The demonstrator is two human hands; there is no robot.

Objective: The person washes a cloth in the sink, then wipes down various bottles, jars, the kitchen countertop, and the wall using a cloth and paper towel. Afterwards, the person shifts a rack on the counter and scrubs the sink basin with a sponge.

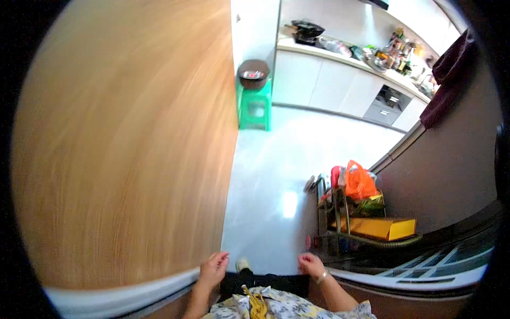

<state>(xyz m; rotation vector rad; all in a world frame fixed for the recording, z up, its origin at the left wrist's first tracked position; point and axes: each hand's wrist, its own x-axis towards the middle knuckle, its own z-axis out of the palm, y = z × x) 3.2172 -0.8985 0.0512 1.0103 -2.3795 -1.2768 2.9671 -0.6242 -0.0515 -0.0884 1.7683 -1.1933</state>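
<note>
The bare left forearm (197, 299) is cut by the bottom edge; the orange plastic bag (360, 183) hides its content.

Ahead and left of your left hand (213, 267) stands a tall, light-brown wood-grain panel (127, 149), upright. Ahead and right of your right hand (312, 264) stands a dark, open-framed rack (396, 244), holding a yellow rectangular box (372, 227) lying flat, with a bulging orange plastic bag (359, 181) above it.
</note>
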